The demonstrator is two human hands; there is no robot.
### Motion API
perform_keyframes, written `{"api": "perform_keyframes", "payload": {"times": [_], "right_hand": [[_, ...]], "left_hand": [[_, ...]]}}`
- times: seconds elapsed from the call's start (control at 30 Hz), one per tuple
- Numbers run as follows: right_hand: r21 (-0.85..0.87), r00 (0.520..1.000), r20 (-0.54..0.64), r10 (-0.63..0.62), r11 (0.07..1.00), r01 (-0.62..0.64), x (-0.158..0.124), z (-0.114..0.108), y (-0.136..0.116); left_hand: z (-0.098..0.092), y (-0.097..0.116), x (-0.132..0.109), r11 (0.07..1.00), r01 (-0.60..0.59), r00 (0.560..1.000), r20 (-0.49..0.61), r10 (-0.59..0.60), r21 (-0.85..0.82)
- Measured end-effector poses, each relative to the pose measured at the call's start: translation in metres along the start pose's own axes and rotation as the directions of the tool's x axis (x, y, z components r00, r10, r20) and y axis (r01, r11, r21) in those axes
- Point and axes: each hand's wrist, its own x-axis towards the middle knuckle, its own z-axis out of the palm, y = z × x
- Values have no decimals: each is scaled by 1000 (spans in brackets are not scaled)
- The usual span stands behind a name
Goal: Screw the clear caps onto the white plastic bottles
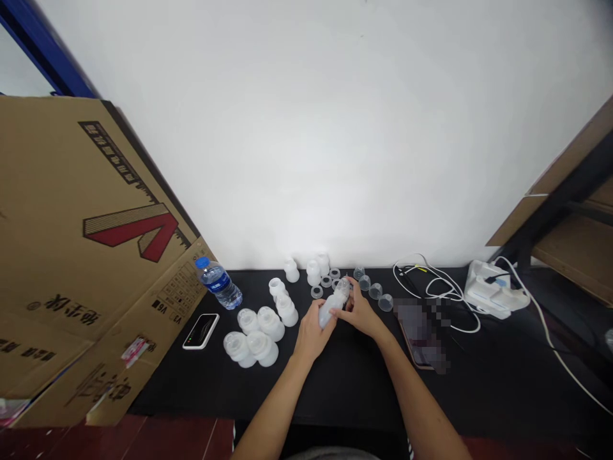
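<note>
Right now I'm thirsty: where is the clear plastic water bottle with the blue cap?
Head view: the water bottle is at the left end of the black table, beside the brown cardboard box, just behind the white-rimmed phone.

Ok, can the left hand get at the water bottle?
Probably not yet: the left hand grips the translucent bottle. Once freed, only low white caps lie between it and the water bottle.

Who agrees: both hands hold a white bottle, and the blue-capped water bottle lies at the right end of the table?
Wrong side. In the head view the left hand and right hand hold the white bottle, but the blue-capped water bottle lies at the left end of the table.
</note>
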Motion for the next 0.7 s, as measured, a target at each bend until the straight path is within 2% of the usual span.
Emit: {"api": "perform_keyframes", "payload": {"times": [0.2, 0.43, 0.7], "right_hand": [[78, 999, -21, -29, 996, 30, -1, 6, -10], [97, 999, -32, 26, 995, -22, -1, 9, -9], [210, 995, -30, 91, 974, -83, -3, 13, -10]], "left_hand": [[0, 1, -2, 999, 18, 1000, 8, -17, -29], [0, 0, -2, 998, 50, 998, 26, -49, -26], [1, -4, -2, 999, 52, 998, 19, -52, -6]]}}
